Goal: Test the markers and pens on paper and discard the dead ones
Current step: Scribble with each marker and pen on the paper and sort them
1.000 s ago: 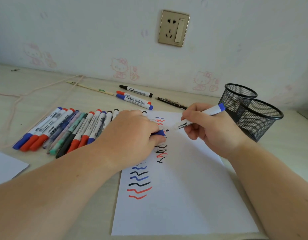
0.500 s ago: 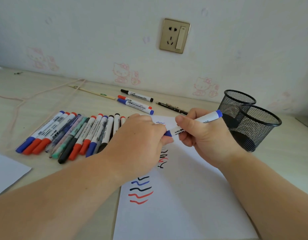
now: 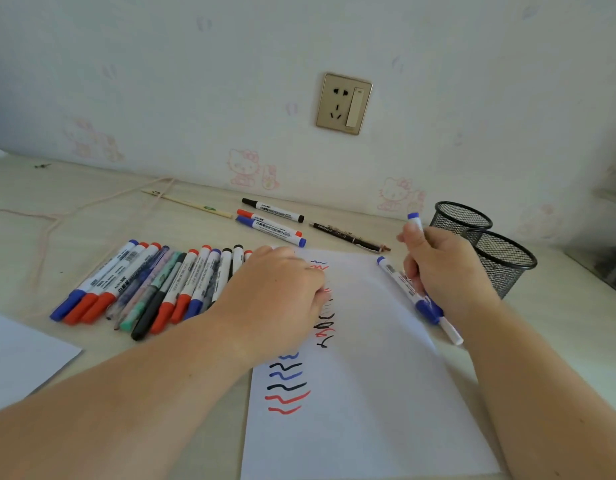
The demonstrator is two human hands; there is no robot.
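Head view: A white sheet of paper (image 3: pixel 368 393) is laid on the table (image 3: pixel 74 202) in front of the person. Short wavy lines (image 3: pixel 287 386) in red, blue and black are drawn down its left side.

The left hand (image 3: pixel 278 296) is laid palm down on the top left part of the paper. Its fingers are curled under, and it cannot be told if anything is held in them.

The right hand (image 3: pixel 445 271) is closed in a fist round a marker with a blue end (image 3: pixel 414 221). The blue end is stuck up out of the top of the fist, over the right edge of the paper. A second blue marker (image 3: pixel 398 282) is laid on that edge, just beside the fist. A white tip is seen below the hand, but it cannot be told which marker it belongs to.

A long row of markers (image 3: pixel 154 289) with red, blue, black and green caps is laid side by side to the left of the paper. Three more markers (image 3: pixel 271 223) and a dark pen (image 3: pixel 348 235) are laid near the wall. Two black mesh cups (image 3: pixel 504 261) are stood to the right, behind the right hand. A thin wooden stick (image 3: pixel 188 202) is laid at the back. The corner of another sheet (image 3: pixel 19 355) is seen at the far left. A wall socket (image 3: pixel 344 103) is set in the wall above.
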